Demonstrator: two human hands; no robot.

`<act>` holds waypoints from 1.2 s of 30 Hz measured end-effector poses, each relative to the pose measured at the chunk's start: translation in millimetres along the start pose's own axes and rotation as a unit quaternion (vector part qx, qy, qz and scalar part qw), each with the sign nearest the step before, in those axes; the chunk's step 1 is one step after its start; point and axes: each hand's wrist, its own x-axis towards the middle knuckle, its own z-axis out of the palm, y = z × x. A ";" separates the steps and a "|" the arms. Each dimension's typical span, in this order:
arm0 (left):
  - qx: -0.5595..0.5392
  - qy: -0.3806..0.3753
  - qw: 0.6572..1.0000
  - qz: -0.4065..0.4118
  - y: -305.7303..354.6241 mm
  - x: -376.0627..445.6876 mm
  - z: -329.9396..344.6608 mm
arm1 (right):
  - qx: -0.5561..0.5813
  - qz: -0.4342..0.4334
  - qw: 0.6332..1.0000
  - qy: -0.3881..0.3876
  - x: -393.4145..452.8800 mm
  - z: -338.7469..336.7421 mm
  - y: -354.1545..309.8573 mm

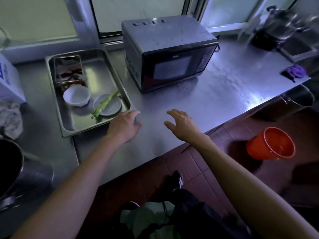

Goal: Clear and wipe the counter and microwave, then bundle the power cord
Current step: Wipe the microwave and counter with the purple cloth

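Note:
A grey microwave [169, 49] with a dark door stands at the back of the steel counter [224, 87], its door closed. A short piece of its black cord [217, 48] shows at its right rear corner. Left of it lies a steel tray [120, 94] holding a white bowl [76, 96], a white saucer [108, 106], green stalks [105, 102] and a small metal container [69, 69]. My left hand [125, 125] hovers by the tray's near right corner, fingers relaxed and empty. My right hand [181, 123] is spread over bare counter, holding nothing.
A purple cloth [295, 71] lies at the counter's right end. A crumpled grey rag [10, 118] and a white box [8, 80] sit at the left, a large pot [20, 173] below them. Pots stand back right. An orange bucket [271, 144] is on the floor.

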 end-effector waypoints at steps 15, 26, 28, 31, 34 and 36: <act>0.101 -0.091 0.985 0.103 188.2 77.4 94.8 | 0.045 0.123 0.991 -0.009 -55.6 -29.9 186.2; 0.147 -0.145 0.960 0.188 397.2 152.7 193.6 | 0.112 0.172 0.976 0.071 -93.3 -92.1 380.1; 0.152 -0.162 0.952 0.212 432.3 160.5 215.9 | 0.113 0.199 0.970 0.077 -110.0 -99.6 413.6; 0.158 -0.173 0.941 0.246 480.4 169.6 242.2 | 0.113 0.236 0.961 0.090 -138.8 -109.5 461.0; 0.178 -0.177 0.927 0.278 520.5 174.3 262.0 | 0.122 0.274 0.948 0.108 -168.5 -118.3 499.0; 0.191 -0.186 0.914 0.307 545.4 178.2 275.1 | 0.125 0.293 0.940 0.124 -187.1 -122.9 518.5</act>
